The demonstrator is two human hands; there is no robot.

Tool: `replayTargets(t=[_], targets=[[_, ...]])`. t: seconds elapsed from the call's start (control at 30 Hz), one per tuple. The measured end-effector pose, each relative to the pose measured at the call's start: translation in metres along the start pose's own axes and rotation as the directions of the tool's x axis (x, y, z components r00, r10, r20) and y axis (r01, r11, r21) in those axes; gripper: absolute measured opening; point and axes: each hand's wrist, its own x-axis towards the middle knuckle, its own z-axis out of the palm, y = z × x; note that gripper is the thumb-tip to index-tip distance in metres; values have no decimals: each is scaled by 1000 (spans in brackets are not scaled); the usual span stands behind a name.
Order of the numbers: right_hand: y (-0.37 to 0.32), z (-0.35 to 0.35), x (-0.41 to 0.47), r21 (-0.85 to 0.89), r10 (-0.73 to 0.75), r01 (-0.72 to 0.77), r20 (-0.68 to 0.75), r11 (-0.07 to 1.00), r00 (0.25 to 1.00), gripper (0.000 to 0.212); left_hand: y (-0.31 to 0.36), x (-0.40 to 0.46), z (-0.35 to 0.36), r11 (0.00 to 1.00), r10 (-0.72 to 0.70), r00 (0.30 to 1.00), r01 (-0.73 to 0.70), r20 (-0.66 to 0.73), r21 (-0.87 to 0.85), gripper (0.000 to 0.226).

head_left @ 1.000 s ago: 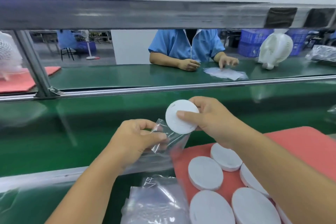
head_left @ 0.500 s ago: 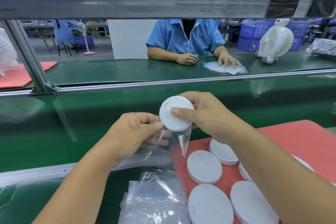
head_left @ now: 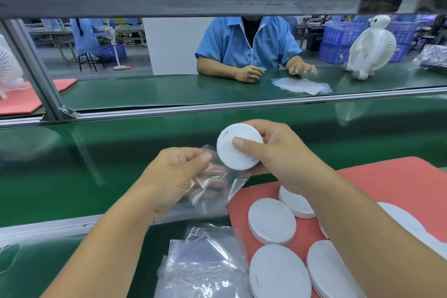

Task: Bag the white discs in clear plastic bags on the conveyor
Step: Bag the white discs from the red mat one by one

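- Disc point(head_left: 238, 150) sitting upright in the right hand point(head_left: 278, 152), grip clamped thumb on face and fingers behind, just above the bag mouth and over the green conveyor point(head_left: 96, 176).
- Looking rigid, light and smooth; judging the rim to be the safest hold.
- Bag point(head_left: 217, 184) hanging thin, limp and slippery, pinched at its top edge by the left hand point(head_left: 176, 176), grip closed on the film.
- Waiting on the red mat point(head_left: 399, 181): more discs point(head_left: 272, 224).
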Motion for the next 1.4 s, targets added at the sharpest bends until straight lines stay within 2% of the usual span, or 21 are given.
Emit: replayTargets(t=[0.07, 0.17, 0.23, 0.4, 0.53, 0.63, 0.73, 0.8, 0.87, 0.93, 0.97, 1.0, 1.03, 1.07, 1.1, 1.13, 1.17, 1.23, 1.27, 1.33, 1.4], targets=[[0, 1, 0, 2, -17, 17, 6, 1000, 1000, 18, 0, -1, 3, 1000, -16, 999, 15, 40, 22, 31], [0, 0, -1, 19, -33, 33, 2, 999, 999, 19, 5, -3, 4, 1000, -3, 997, 1, 83, 28, 18], [-1, 1, -1, 32, -45, 44, 12, 999, 999, 20, 7, -5, 4, 1000, 3, 994, -2, 108, -2, 20], [0, 4, -2, -6, -99, 99, 46, 995, 994, 23, 9, -5, 9, 997, -8, 999, 12, 49, -80, 25], [0, 5, -2, -22, -106, 107, 35, 994, 994, 23, 10, -5, 13, 984, -66, 996, 74, 56, -159, 40], [2, 8, -2, -59, -102, 103, 28, 993, 994, 19, 11, -5, 16, 976, -41, 998, 49, 42, -211, 38], [6, 11, -5, -200, -20, 58, 185, 978, 982, 31, 12, -4, 15, 936, -56, 998, 40, -35, -349, 33], [5, 16, -7, -318, 34, 59, 279, 946, 960, 39, 12, -3, 16, 927, -93, 990, 47, -105, -372, 32], [5, 19, -7, -455, -33, 135, 226, 880, 974, 26, 12, -2, 17, 932, -134, 978, 69, -161, -357, 31], [10, 17, -2, -548, -93, 80, 3, 832, 996, 18, 10, -2, 12, 983, -132, 965, 98, -228, -154, 36], [13, 14, 0, -557, -92, 2, -135, 831, 987, 16, 10, -4, 5, 990, -103, 958, 125, -267, 67, 40], [15, 11, 1, -506, -64, -72, -247, 860, 967, 18, 10, -7, -3, 937, -68, 956, 160, -285, 311, 40], [18, 7, 4, -381, 2, -135, -331, 915, 944, 20, 11, -12, -10, 830, -70, 965, 197, -253, 521, 42], [20, 4, 6, -235, 90, -187, -368, 954, 925, 18, 12, -16, -14, 706, -142, 972, 233, -189, 668, 45], [22, 2, 8, -153, 170, -239, -364, 959, 916, 11, 12, -20, -15, 601, -252, 960, 256, -124, 757, 48], [24, 0, 9, -179, 221, -296, -346, 938, 912, 15, 11, -24, -12, 525, -359, 931, 264, -71, 809, 49], [26, -4, 10, -330, 237, -339, -311, 881, 920, 30, 9, -25, -7, 486, -426, 904, 264, -38, 833, 48], [18, -11, 5, -716, 200, -288, -208, 635, 957, 45, 6, -26, 0, 477, -439, 899, 246, -14, 844, 38], [8, -15, 1, -804, 208, -228, -133, 549, 969, 47, 5, -26, 1, 482, -428, 904, 232, -5, 845, 31], [-12, -24, -8, -849, 325, -159, 15, 503, 945, 50, 5, -25, 0, 491, -436, 899, 211, 29, 845, 19], [-20, -27, -15, -901, 475, -112, 113, 420, 873, 60, 8, -26, -4, 494, -460, 886, 198, 61, 847, 10]])
